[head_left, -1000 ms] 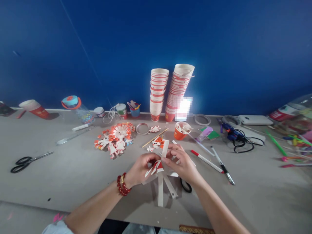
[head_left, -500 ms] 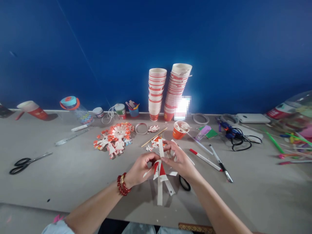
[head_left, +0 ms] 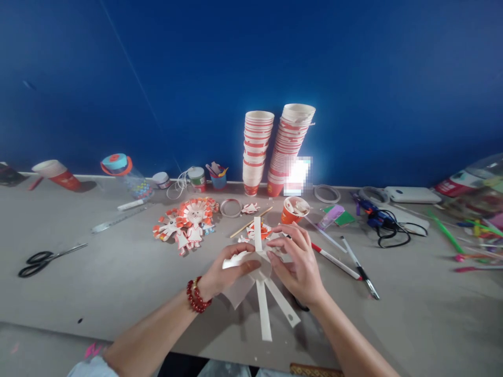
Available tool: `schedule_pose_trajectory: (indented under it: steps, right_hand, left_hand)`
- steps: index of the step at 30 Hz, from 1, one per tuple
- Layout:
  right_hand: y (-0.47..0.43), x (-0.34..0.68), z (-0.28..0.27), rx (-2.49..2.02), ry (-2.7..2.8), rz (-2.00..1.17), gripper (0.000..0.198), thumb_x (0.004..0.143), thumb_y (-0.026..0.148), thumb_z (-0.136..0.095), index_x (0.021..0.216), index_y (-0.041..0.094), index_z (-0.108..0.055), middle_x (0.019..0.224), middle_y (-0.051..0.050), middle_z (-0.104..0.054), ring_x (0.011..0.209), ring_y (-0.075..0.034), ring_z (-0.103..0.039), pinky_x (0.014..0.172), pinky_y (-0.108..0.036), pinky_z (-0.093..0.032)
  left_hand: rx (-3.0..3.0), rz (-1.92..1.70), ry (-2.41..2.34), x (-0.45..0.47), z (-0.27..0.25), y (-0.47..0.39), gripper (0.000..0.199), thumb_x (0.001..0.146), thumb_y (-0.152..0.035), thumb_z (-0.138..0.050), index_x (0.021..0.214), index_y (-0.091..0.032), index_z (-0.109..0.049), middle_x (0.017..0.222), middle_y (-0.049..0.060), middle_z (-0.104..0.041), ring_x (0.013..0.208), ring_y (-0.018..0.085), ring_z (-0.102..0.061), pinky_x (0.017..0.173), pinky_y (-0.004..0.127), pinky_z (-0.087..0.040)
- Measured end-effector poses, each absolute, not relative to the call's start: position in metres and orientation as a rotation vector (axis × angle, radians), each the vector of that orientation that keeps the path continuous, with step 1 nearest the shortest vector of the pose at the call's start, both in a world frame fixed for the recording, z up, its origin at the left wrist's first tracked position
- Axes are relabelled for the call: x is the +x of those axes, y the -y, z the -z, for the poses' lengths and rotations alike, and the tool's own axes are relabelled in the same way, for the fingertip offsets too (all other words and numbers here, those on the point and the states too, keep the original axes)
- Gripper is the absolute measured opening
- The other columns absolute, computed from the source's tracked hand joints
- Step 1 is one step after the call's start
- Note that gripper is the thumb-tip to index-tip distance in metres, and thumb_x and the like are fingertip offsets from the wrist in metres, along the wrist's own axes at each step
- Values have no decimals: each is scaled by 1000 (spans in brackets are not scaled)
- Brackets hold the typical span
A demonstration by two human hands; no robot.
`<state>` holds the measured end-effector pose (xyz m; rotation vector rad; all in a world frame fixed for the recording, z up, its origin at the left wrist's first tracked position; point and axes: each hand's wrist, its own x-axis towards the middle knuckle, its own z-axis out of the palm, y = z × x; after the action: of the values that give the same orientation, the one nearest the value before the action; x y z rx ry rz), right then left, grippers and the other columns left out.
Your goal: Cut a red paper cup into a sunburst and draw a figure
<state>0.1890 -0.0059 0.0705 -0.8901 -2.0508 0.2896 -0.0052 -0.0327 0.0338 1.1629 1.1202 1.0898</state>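
A paper cup cut into strips is spread out like a star between my hands, with its white inner side now facing up. My left hand grips it at the left, thumb lying over the white middle and fingers underneath. At its right side, the curved fingers and thumb of my right hand close around part of the cup, largely hidden behind them. One long strip points away from me; two hang toward me, the right one with a dark spot. Black-handled scissors lie partly hidden under my right hand.
Two tall stacks of paper cups stand against the blue wall. Nearer are a cup of scraps, paper dolls, a red marker, a black pen and a glue gun. Other scissors lie far left.
The cut cup has turned over and opened out, so its red outer side no longer shows. My right hand has shifted slightly right, and the view has swung a little left.
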Motion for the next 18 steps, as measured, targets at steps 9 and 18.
schedule_pose_trajectory:
  steps: [9,18]
  right_hand:
    - [-3,194,-58,-1106,1428,-992,51,84,47,-66,126,23,-49,131,-13,-55,116,-29,-55,97,-45,-46]
    - [-6,191,-56,-991,1014,-1543,51,78,48,-73,120,25,-57,130,-9,-62,110,-27,-63,77,-31,-55]
  left_hand:
    - [1276,-1203,-1181,-6,-40,25,28,79,-42,-71,95,-20,-70,94,6,-74,86,24,-67,77,34,-54]
    - [1444,-1337,-1264,-15,-32,23,25,90,-40,-60,101,-21,-71,106,7,-72,102,23,-65,91,34,-51]
